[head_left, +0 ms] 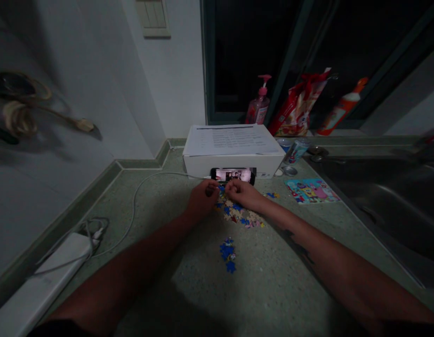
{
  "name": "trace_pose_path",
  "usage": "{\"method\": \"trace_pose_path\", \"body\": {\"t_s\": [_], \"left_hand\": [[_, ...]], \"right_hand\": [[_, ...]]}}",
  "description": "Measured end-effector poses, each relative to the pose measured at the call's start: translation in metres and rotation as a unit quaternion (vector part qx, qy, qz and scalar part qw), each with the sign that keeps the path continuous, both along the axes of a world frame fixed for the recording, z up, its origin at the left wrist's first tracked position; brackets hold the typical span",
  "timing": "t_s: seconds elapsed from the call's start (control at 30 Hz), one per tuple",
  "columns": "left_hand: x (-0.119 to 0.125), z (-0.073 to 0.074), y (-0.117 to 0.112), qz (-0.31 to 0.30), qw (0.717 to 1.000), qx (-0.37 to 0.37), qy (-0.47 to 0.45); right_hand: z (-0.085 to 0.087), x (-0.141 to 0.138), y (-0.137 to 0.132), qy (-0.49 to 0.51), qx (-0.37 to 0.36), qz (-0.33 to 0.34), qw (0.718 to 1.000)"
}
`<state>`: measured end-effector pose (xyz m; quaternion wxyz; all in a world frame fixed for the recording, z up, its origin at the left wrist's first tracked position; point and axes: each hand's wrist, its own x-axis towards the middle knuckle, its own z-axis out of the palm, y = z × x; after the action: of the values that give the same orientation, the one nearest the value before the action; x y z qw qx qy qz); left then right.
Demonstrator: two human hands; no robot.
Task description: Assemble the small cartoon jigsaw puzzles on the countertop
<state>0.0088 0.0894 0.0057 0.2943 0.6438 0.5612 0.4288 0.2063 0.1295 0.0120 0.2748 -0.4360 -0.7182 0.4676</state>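
Observation:
My left hand [202,196], fingers curled and pinched, is at the far left edge of a pile of jigsaw puzzle pieces [245,216]. Opposite it, my right hand [239,192] is closed with its fingertips over the back of the pile. Whatever either hand pinches is too small and dim to make out. Blue and bare tan pieces show between and below the hands. Nearer to me lies a small cluster of blue puzzle pieces [228,252], seemingly joined. Just behind my fingertips, a lit phone [234,174] leans against a white box [199,164].
A colourful cartoon picture card [311,191] lies right of the pile, beside the sink [385,201]. A white cable [133,206] runs from the power strip [58,271] toward the phone. Behind stand a pink pump bottle [258,105], red bag [297,105] and orange-capped bottle [343,110].

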Motion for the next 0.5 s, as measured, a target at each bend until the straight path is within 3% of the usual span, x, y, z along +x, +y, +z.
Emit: {"method": "trace_pose_path", "body": {"t_s": [0.23,0.43,0.5], "left_hand": [[-0.001,0.010,-0.026,-0.028,0.999,-0.012,-0.024],[-0.002,0.022,-0.061,-0.030,0.996,-0.049,-0.066],[-0.001,0.022,-0.075,-0.036,0.991,-0.072,-0.102]], "right_hand": [[0.012,0.013,-0.030,-0.027,0.056,0.006,0.998],[0.006,0.026,-0.079,-0.085,0.192,-0.063,0.976],[0.003,0.024,-0.096,-0.103,0.234,-0.043,0.966]]}}
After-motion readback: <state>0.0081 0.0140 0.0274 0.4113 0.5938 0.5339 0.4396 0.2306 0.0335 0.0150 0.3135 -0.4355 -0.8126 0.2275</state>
